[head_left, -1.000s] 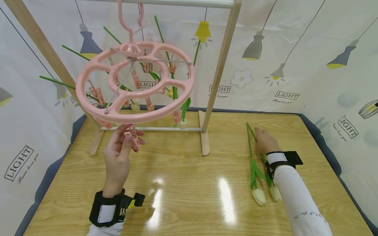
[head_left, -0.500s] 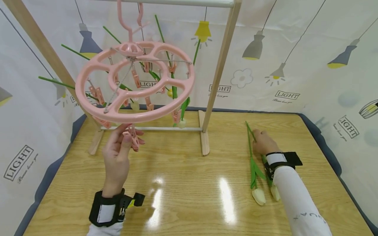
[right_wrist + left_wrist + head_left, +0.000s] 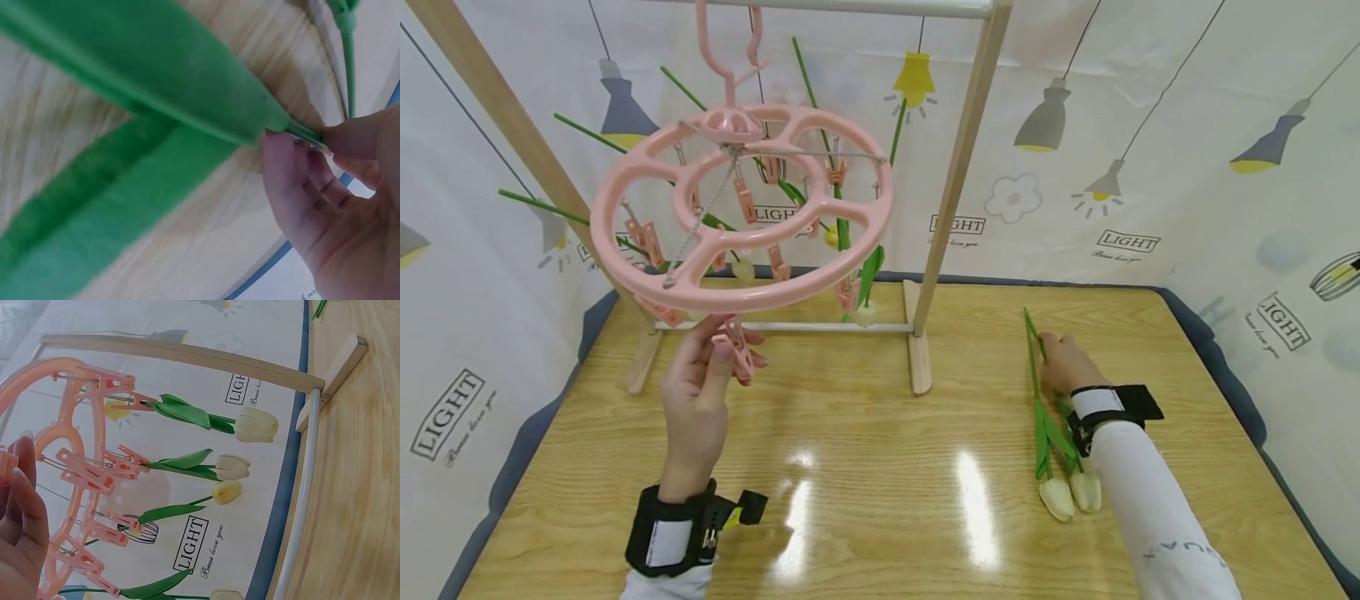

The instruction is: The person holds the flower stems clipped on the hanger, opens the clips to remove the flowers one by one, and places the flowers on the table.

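My left hand (image 3: 700,375) pinches a pink clothespin (image 3: 741,354) that hangs from the front rim of a round pink drying hanger (image 3: 752,298). On the right of the table, my right hand (image 3: 1070,362) pinches the stem of a white artificial tulip (image 3: 1086,492); in the right wrist view, thumb and fingertips (image 3: 278,147) meet on the green stem (image 3: 303,131) just past its leaves. A second white tulip (image 3: 1057,500) lies alongside on the table. Several tulips hang flower-down from other clips, among them a white tulip (image 3: 256,425) and a yellow tulip (image 3: 226,492).
The hanger hooks onto a rack with a white top bar (image 3: 880,7), wooden posts (image 3: 962,167) and wooden feet (image 3: 917,358). A white lower bar (image 3: 805,327) crosses near the table (image 3: 880,467). Patterned cloth (image 3: 1075,183) walls the table's back and sides.
My right hand has drawn slightly toward me and closed on the stem. Its tulip has shifted left, closer to the other one. My left hand stays on the clothespin.
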Motion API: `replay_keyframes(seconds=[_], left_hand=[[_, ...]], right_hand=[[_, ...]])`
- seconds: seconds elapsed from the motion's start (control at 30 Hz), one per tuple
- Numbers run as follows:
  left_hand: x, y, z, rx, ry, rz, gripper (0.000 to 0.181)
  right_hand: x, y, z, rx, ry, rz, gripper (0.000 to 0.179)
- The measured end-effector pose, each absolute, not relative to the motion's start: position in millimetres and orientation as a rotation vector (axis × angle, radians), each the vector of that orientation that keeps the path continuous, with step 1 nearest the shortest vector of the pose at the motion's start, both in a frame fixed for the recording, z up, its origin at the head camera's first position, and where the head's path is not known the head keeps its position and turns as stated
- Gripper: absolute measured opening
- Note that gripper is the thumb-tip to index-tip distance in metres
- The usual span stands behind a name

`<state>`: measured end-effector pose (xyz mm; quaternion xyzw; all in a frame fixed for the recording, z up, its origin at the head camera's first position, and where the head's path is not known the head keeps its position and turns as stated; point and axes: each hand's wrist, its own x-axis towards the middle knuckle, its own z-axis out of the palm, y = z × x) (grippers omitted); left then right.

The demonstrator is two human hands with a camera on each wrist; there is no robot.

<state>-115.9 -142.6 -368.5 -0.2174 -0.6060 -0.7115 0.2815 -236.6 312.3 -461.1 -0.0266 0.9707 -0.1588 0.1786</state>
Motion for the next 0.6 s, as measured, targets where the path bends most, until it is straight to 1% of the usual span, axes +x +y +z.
replay_keyframes(seconds=[0.17,0.3,0.4,0.47,0.6], left_hand=[[-115,-142,-367,-0.568,-1.646,-1.940,0.033],[-114,-142,-365,-0.553,-1.654,-2.002,0.032],[-114,-143,-363,-0.554,-1.644,-2.029,0.033],[-114,-143,-362,-0.553,-1.636,-2.037,0.032],[-114,-141,-361,-0.563,-1.583,-2.049,0.032]], right_hand=[[-237,314,-456,-0.083,2.731,-0.476,0.059],[-236,314,-448,-0.135,2.852,-0.502,0.049],[-238,307,-442,-0.234,2.962,-0.602,0.039],[-240,296,-440,-0.343,3.016,-0.660,0.034],[-240,268,-437,-0.501,3.003,-0.740,0.031]])
